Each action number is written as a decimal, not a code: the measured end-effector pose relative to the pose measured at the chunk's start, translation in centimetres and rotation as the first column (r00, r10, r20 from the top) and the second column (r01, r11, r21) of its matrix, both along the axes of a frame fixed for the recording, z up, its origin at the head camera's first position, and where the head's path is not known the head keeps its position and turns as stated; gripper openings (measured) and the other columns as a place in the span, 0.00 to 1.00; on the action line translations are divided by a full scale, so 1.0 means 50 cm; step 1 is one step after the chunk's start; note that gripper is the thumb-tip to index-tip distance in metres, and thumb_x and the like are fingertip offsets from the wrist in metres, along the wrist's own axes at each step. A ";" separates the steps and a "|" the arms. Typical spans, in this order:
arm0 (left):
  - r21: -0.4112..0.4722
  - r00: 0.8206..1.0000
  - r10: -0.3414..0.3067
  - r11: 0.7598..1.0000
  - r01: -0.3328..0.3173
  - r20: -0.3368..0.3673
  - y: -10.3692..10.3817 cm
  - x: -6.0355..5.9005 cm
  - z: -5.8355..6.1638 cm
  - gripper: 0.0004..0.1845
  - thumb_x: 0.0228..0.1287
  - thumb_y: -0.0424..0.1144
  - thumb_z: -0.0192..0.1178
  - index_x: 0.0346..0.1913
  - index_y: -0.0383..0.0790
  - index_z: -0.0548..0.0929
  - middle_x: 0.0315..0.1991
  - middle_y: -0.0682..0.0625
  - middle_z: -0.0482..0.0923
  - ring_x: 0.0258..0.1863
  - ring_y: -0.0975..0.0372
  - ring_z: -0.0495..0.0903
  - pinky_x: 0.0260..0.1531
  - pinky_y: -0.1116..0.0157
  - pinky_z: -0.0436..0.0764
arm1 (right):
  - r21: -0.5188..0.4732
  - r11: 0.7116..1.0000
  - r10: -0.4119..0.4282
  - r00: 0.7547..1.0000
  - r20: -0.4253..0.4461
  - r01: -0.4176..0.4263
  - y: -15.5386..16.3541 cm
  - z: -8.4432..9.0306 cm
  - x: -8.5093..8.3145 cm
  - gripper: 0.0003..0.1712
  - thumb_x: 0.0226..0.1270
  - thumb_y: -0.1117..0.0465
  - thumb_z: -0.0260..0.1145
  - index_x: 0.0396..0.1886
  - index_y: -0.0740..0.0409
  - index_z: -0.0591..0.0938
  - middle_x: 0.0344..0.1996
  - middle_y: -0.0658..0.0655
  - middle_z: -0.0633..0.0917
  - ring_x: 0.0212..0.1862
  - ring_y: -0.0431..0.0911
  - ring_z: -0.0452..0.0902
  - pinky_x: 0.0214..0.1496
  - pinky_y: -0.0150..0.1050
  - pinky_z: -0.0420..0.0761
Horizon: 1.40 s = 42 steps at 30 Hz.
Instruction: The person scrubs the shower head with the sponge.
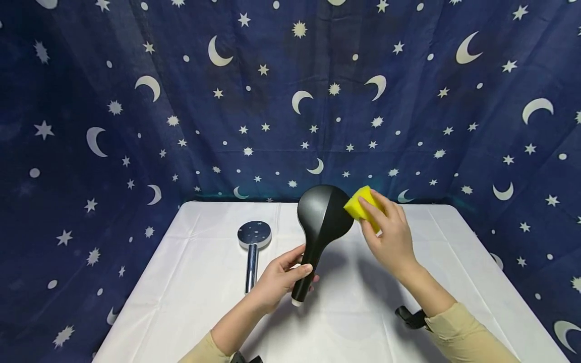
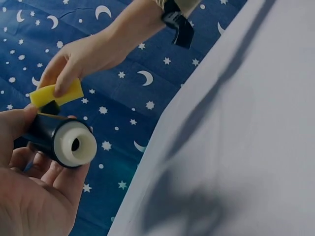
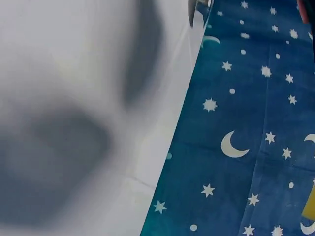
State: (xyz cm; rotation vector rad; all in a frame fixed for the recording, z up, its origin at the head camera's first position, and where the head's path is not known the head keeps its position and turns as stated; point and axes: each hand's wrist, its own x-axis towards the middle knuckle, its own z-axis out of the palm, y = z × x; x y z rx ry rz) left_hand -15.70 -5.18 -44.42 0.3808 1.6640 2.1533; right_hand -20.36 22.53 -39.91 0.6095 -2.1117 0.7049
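Jutting beyond the left hand [image 1: 283,278], the black shower head [image 1: 320,224] is gripped by its handle [image 1: 301,290], presumably so its broad end [image 1: 324,210] is exposed to the yellow sponge [image 1: 363,202] pinched in the right hand [image 1: 393,238]; a chrome shower head [image 1: 252,248] is laid left of the handle grip.

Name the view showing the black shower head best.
The head view: the black shower head shows nearly whole, the left hand covering part of its handle. The left wrist view shows mainly the handle's white end; the right wrist view, at most a dark edge sliver.
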 end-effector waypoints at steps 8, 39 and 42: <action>0.079 0.997 -0.036 0.996 0.031 0.062 0.002 -0.009 0.006 0.30 0.75 0.40 0.62 0.77 0.49 0.68 0.60 0.38 0.76 0.46 0.54 0.86 0.46 0.51 0.86 | 0.031 0.989 0.148 0.982 -0.118 -0.146 -0.055 -0.025 0.045 0.22 0.68 0.59 0.61 0.60 0.56 0.86 0.65 0.64 0.78 0.57 0.65 0.75 0.61 0.47 0.72; -0.122 0.986 -0.165 0.980 0.160 -0.030 -0.011 -0.003 0.001 0.30 0.68 0.35 0.68 0.72 0.46 0.74 0.52 0.42 0.82 0.46 0.54 0.85 0.46 0.57 0.86 | -0.236 0.931 0.275 0.960 -0.051 -0.279 -0.050 0.016 0.042 0.25 0.65 0.69 0.65 0.63 0.64 0.82 0.68 0.65 0.74 0.65 0.56 0.71 0.65 0.32 0.74; -0.135 0.987 -0.145 0.982 0.135 -0.064 -0.003 -0.002 -0.001 0.34 0.67 0.33 0.69 0.73 0.54 0.72 0.53 0.41 0.82 0.48 0.51 0.86 0.46 0.57 0.86 | -0.147 0.946 0.269 0.954 -0.132 -0.287 -0.058 0.015 0.050 0.22 0.71 0.58 0.64 0.60 0.64 0.84 0.65 0.69 0.76 0.62 0.60 0.72 0.67 0.33 0.72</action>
